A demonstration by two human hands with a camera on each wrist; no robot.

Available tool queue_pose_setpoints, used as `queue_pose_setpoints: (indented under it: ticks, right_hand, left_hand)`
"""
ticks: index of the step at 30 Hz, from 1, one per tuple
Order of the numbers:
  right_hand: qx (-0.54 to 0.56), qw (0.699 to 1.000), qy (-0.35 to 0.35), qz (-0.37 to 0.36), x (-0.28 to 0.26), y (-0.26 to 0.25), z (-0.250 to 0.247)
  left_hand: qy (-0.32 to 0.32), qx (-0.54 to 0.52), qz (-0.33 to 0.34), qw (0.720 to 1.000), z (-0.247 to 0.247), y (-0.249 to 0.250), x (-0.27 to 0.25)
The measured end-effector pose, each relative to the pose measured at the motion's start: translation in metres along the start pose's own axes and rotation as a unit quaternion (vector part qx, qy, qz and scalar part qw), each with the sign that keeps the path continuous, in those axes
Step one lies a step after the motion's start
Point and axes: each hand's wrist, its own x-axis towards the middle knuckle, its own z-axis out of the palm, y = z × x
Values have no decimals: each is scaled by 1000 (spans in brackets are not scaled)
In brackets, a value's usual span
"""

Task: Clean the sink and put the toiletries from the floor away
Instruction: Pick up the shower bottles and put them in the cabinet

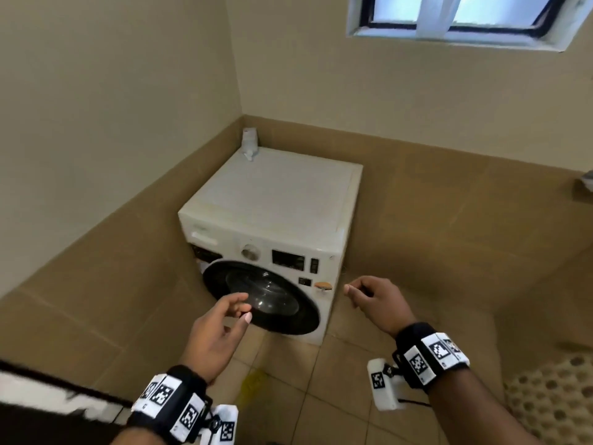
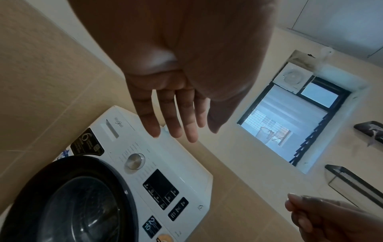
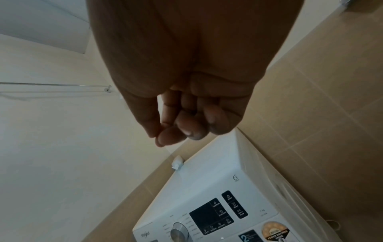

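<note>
Left hand (image 1: 218, 329) at lower centre of the head view, fingers loosely spread, released, grasping nothing. Right hand (image 1: 378, 303) at right of centre, fingers curled inward, empty. White washing machine (image 1: 272, 226) mid-frame against tan tiled walls, dark round door (image 1: 261, 300) just behind the left fingertips. Small white bottle (image 1: 249, 144) upright on the machine's far left corner. Window (image 1: 462, 17) at upper right.

left hand (image 2: 176, 104) outstretched, washing machine (image 2: 157, 172), window (image 2: 290, 124)
</note>
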Motion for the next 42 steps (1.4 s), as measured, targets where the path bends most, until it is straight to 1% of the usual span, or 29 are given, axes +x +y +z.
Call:
queue_pose_setpoints:
  ticks: [4,9,12,15,17,22,24,26,28,30,33,35,37,38,40,42]
  right_hand:
    - [5,999,-33,9,25,-4,45]
    - [-17,995,-102,14,47,-17,116]
    - [-38,990,-133,11,61,-30,157]
    - [-68,986,-148,33,80,-44,194]
    - [-83,982,-159,59,94,-52,219]
    - [-105,972,-170,125,128,-66,270]
    - [-109,967,-174,149,141,-67,290]
    - [-112,962,-180,173,150,-65,311]
    - [-119,952,-196,201,155,-61,329]
    - [-128,941,-223,219,156,-60,342]
    - [-146,930,-260,213,162,-50,362]
    - [-148,924,-284,209,167,-38,378]
    - [-147,915,-315,206,176,-15,407]
    - [-144,911,-325,209,179,3,427]
    - [-126,914,-321,215,191,36,461]
    - [-111,910,-326,232,201,82,508]
  left_hand:
    - [32,19,-54,998,-24,-35,-11]
    - [53,-13,-149,987,-66,-85,-24]
    - [65,1,-173,983,-94,-127,-25]
    - [62,-8,-198,978,-118,-165,-11]
    - [45,-7,-210,977,-136,-188,6]
    - [23,-39,-239,970,-163,-251,60]
    - [-11,-62,-253,965,-167,-276,79]
    - [-47,-64,-258,963,-167,-300,98]
    - [-83,-62,-277,955,-164,-319,111]
    - [-105,-39,-293,949,-159,-333,117]
    - [-138,-23,-305,942,-144,-351,122]
    - [-159,-11,-300,941,-133,-365,126]
    - [-165,10,-314,935,-113,-396,125]
    - [-171,29,-329,928,-98,-420,120]
    - [-188,67,-347,916,-72,-461,120]
    - [-256,124,-355,891,-35,-521,120]
